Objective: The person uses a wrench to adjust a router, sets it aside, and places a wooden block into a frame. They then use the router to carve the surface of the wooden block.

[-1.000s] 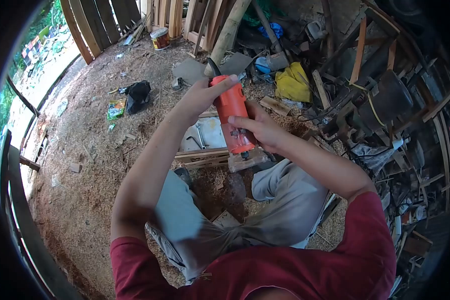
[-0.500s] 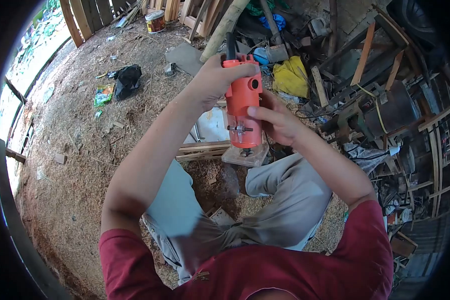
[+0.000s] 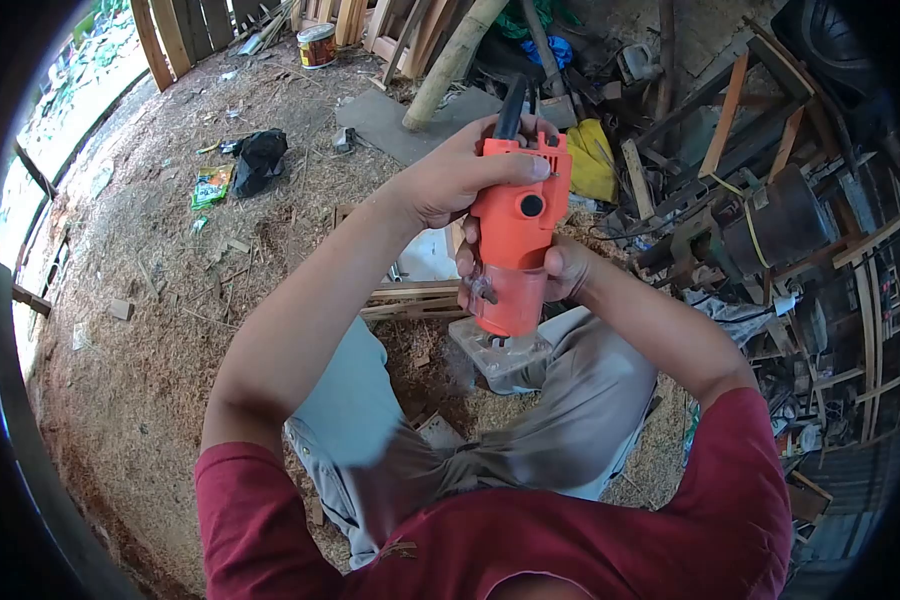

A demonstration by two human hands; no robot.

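Note:
An orange power tool (image 3: 520, 215) with a black cord end at its top and a clear plastic base (image 3: 500, 352) at its bottom is held up over my lap. My left hand (image 3: 460, 170) grips its upper part, the thumb lying across the front. Around the lower body, my right hand (image 3: 560, 270) is wrapped from behind; its fingertips show on the left side and its thumb on the right. A metal wing screw (image 3: 483, 290) sticks out of the clear collar. Behind the tool, a white panel (image 3: 428, 256) lies in a wooden frame (image 3: 410, 300).
A black plastic bag (image 3: 259, 162) and a green packet (image 3: 211, 187) lie on the sawdust-covered ground. A tub (image 3: 317, 45) stands farther back. Yellow cloth (image 3: 592, 165), a pole (image 3: 455, 62), a rusty motor-like cylinder (image 3: 782, 218) and scrap wood fill the back and right.
The tool has moved right and slightly down, turning and tilting. My right hand's fingers now wrap behind the lower body, where its thumb was on the front before.

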